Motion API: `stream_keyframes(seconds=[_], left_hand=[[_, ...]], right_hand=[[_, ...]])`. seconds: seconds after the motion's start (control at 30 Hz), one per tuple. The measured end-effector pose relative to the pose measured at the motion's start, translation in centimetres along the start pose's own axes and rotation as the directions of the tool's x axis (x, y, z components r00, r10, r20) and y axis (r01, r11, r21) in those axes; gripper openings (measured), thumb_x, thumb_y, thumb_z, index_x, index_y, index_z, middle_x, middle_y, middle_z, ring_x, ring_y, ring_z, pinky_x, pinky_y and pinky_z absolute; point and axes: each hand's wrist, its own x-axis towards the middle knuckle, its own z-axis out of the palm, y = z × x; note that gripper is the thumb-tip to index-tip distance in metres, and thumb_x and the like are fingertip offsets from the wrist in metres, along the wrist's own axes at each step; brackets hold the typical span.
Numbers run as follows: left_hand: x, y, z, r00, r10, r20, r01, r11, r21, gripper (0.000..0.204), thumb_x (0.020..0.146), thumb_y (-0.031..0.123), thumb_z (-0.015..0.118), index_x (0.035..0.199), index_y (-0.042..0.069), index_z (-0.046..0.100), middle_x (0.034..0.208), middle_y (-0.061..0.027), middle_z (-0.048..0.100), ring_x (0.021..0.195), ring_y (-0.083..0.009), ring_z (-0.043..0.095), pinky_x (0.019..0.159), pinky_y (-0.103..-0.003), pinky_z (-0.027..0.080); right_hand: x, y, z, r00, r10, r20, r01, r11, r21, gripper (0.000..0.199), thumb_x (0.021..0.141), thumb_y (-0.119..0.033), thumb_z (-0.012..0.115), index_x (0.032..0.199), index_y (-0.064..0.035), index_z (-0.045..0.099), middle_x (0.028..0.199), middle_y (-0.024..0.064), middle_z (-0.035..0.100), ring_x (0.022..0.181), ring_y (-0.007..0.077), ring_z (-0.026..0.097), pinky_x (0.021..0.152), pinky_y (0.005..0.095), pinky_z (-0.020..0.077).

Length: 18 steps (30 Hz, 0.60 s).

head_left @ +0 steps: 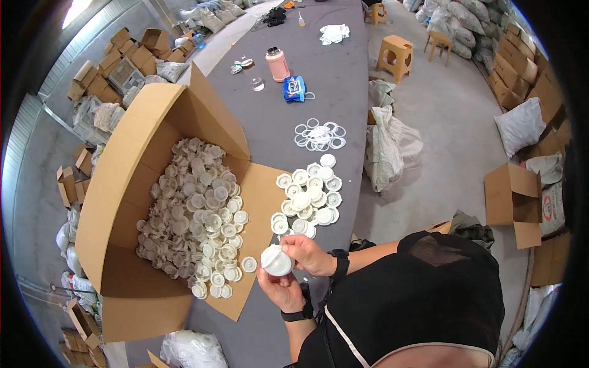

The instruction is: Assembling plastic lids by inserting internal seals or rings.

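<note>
Close to the open carton's flap, both of my hands meet on a white round plastic cap (277, 262). My right hand (307, 254) pinches its upper edge between thumb and fingers. Under and beside it, my left hand (281, 292) has its fingers closed around the lower side. What lies beneath the cap is hidden. Just beyond my hands, a loose group of white round caps (315, 194) lies on the grey table. Left of them, a large cardboard box (141, 147) lies tipped on its side, with many similar caps (211, 218) spilling onto its flap.
Past the caps lie several white rings (319, 135), a blue packet (294, 89), a pink bottle (278, 65) and a clear jar (253, 76) on the grey table (343, 73). A clear plastic bag (194, 351) is at the near left. Stools (396, 57) and sacks stand to the right.
</note>
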Motion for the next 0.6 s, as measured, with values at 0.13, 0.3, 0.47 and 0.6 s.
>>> stream_keyframes(seconds=[0.13,0.3,0.47,0.6], left_hand=[[-0.4,0.8,1.2,0.994,0.088,-0.061,-0.078,0.985,0.156,0.021,0.082,0.027,0.047,0.077,0.006,0.049,0.063,0.0006,0.051,0.038,-0.0033,0.034,0.034,-0.017,0.025],[-0.3,1.8,2.5,0.999,0.003,-0.035,0.01,0.932,0.362,0.022,0.083,0.02,0.047,0.066,0.007,0.043,0.057,0.0,0.047,0.039,-0.0037,0.036,0.034,-0.017,0.026],[1.4,0.1,-0.6,0.998,-0.002,-0.057,0.024,0.922,0.388,0.02,0.087,0.019,0.047,0.07,0.007,0.047,0.056,0.0019,0.047,0.04,-0.0032,0.037,0.035,-0.016,0.026],[2.8,-2.0,-5.3,0.979,-0.005,-0.205,0.088,0.914,0.397,0.018,0.086,0.021,0.049,0.073,0.009,0.049,0.055,0.0026,0.047,0.039,-0.0032,0.036,0.035,-0.016,0.025]], right_hand=[[0.4,-0.6,-0.3,0.987,0.122,0.106,-0.117,0.992,-0.051,0.022,0.084,-0.025,0.048,0.074,-0.0058,0.053,0.055,-0.0047,0.044,0.041,0.0022,0.035,0.036,0.0167,0.0262],[1.9,-2.6,-1.6,0.901,0.353,0.254,-0.281,0.919,-0.277,0.024,0.083,-0.026,0.051,0.073,-0.0049,0.056,0.051,-0.0049,0.044,0.038,0.0022,0.036,0.033,0.0175,0.0247],[3.4,-0.8,-3.8,0.894,0.414,0.169,-0.309,0.844,-0.438,0.026,0.083,-0.026,0.05,0.07,-0.0052,0.056,0.051,-0.0045,0.044,0.039,0.003,0.036,0.035,0.0188,0.0268],[4.0,3.2,-7.2,0.878,0.478,-0.009,-0.421,0.765,-0.488,0.025,0.083,-0.026,0.05,0.084,-0.0023,0.056,0.06,-0.001,0.049,0.046,0.0053,0.044,0.04,0.0193,0.0331]])
